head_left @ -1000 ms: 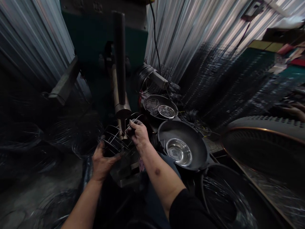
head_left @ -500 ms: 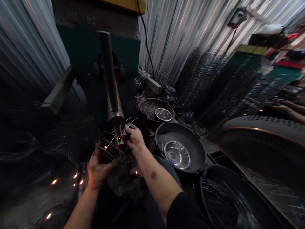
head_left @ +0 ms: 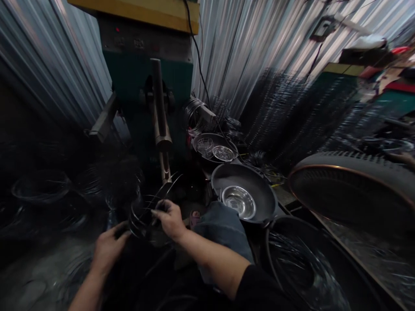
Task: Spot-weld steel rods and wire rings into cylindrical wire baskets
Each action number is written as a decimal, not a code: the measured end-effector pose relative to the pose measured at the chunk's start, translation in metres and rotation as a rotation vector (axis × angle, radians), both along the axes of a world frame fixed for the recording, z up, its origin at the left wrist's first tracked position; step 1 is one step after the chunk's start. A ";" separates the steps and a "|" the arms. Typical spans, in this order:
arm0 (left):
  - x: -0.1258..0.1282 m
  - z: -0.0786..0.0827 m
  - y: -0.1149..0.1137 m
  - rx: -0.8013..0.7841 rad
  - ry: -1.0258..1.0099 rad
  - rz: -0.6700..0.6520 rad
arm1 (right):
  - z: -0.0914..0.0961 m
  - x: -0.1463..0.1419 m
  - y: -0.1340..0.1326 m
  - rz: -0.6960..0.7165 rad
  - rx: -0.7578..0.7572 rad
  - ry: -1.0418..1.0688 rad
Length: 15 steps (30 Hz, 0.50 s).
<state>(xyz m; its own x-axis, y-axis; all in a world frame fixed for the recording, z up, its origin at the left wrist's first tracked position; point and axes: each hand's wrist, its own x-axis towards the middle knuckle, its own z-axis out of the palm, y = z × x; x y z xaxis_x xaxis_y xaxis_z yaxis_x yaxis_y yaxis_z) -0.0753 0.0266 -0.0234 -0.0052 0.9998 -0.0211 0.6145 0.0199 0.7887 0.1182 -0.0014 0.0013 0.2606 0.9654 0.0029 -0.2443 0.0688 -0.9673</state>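
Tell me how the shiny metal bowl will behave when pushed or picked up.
The bowl looks like thin-rimmed metal, so it is probably stiff and fairly light. Its smooth, shiny surface suggests it could slide easily. Sitting inside the dark basin, it would likely be stopped by the basin's wall.

From the right hand, the machine's metal rod stands in the way at 12 o'clock and the knee blocks 3 o'clock, but a dark gap at 1 o'clock, between the rod and the big black bowl, leaves room to pass. At 9 o'clock, bent wires fill the way to the left hand. From there, some floor gives room at 9 o'clock, while wire loops crowd 10 o'clock.
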 end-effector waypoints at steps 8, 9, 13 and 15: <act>0.056 0.078 -0.030 0.041 -0.203 -0.195 | -0.045 -0.035 -0.068 0.232 0.081 -0.667; 0.066 0.081 -0.031 0.007 -0.221 -0.268 | -0.044 -0.034 -0.070 0.276 0.076 -0.724; 0.080 0.082 -0.037 -0.120 -0.337 -0.331 | -0.010 -0.005 -0.084 0.381 0.154 -0.995; 0.076 0.083 -0.043 -0.150 -0.393 -0.323 | 0.018 0.022 -0.090 0.190 0.236 -1.105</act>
